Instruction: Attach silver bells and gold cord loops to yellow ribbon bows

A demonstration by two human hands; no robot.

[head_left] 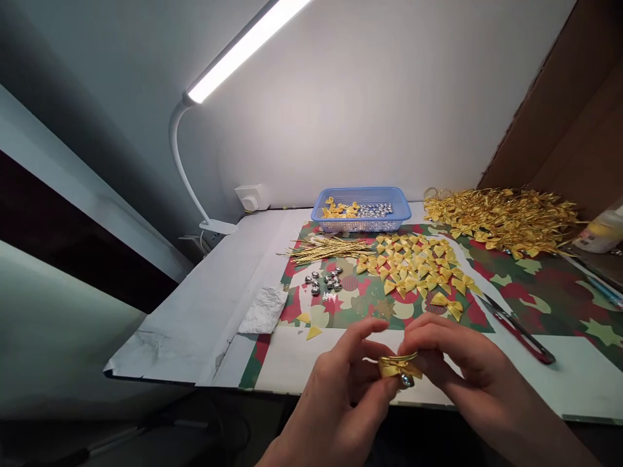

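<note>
Both my hands meet near the table's front edge and pinch one small gold ribbon bow (398,364) with a silver bell at its underside. My left hand (343,383) grips it from the left with fingers curled. My right hand (455,363) holds it from the right with fingertips pressed on the ribbon. Beyond them lie several loose yellow bows (413,263), a small cluster of silver bells (325,281) and a bundle of gold wire ties (331,249), all on a red, green and white patterned sheet (535,292).
A blue basket (361,209) with bows and bells stands at the back. A heap of finished gold bows (503,219) lies back right. Red-handled scissors (518,329) lie right of my hands. A white desk lamp (195,130) clamps at back left; crumpled foil (263,310) lies left.
</note>
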